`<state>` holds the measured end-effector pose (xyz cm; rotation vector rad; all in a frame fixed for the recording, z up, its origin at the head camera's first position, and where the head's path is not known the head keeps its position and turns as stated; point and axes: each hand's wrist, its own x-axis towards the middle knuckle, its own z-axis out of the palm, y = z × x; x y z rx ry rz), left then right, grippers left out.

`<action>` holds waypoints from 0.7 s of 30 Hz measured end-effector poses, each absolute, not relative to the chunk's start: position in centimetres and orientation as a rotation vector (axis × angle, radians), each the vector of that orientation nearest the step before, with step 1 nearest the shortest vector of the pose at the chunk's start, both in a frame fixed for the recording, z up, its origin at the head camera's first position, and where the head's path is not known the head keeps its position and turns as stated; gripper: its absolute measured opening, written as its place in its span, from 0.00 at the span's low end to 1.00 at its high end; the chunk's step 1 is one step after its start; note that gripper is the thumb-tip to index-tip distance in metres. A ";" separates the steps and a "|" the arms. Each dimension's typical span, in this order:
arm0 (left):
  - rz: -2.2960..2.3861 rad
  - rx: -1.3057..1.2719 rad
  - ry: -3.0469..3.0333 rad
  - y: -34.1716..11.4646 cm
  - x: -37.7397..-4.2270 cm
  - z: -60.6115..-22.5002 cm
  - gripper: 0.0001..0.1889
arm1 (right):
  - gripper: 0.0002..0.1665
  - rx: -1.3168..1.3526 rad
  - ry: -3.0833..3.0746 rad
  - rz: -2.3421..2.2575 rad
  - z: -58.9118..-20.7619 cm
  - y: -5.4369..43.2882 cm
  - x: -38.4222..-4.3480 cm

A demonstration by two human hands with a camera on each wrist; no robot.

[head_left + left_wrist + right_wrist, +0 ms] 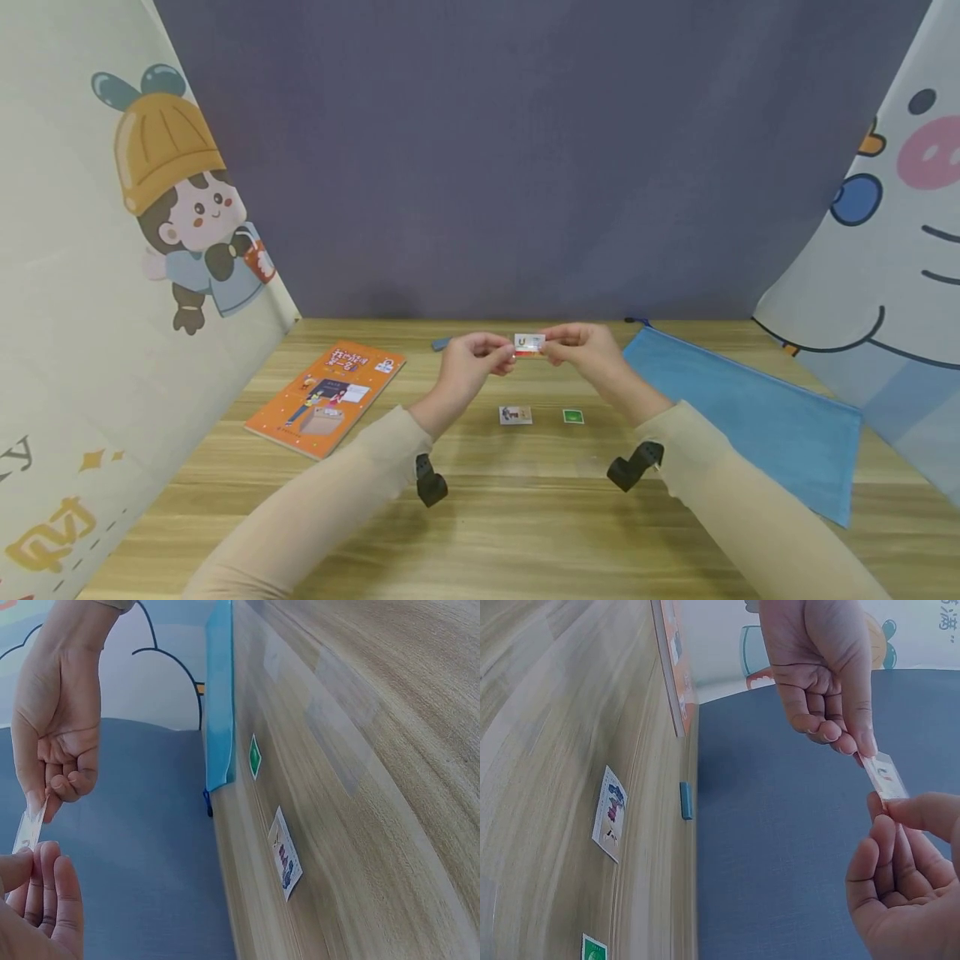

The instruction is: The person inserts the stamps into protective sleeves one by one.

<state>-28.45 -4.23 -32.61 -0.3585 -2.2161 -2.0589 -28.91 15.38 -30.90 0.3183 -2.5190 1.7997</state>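
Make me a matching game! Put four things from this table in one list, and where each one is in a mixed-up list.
Things:
1. small card
2. orange book
3. blue pouch
4. green sticker

Places:
A. lying on the right side of the table
B. pinched between both hands, off the table
C. lying on the left side of the table
D. flat on the table below the hands, beside a picture card

Pairs: 1-B, 2-C, 3-A, 4-D

Card's [529,343] print perhaps too small
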 end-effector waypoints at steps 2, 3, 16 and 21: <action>-2.059 -0.370 -2.212 -4.2 -28.4 -32.6 0.09 | 0.19 0.323 -2.513 1.815 -30.9 15.4 -28.9; -2.059 -0.375 -2.211 -4.2 -28.4 -32.6 0.10 | 0.19 0.323 -2.510 1.822 -30.9 15.4 -28.9; -2.078 -0.356 -2.185 -4.0 -28.5 -32.8 0.09 | 0.19 0.230 -2.491 1.865 -31.1 15.0 -28.7; -2.096 -0.335 -2.172 -3.9 -28.5 -32.8 0.10 | 0.19 0.230 -2.454 1.884 -31.2 14.7 -28.7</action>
